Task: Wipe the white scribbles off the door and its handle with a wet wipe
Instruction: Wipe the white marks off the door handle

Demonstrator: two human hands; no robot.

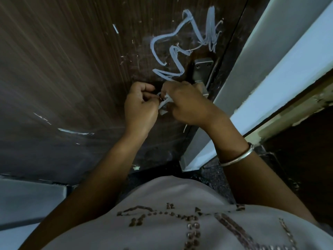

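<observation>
Dark wooden door [72,69]: upright. White scribbles [173,51]: on its face, beside the metal handle [202,69]. Left hand [140,109], right hand [185,103]: fingers curled, both pinching crumpled wet wipe [164,103] between them, below the scribbles.

dim, soft focus; wide-angle bending at edges; left blurred.
</observation>
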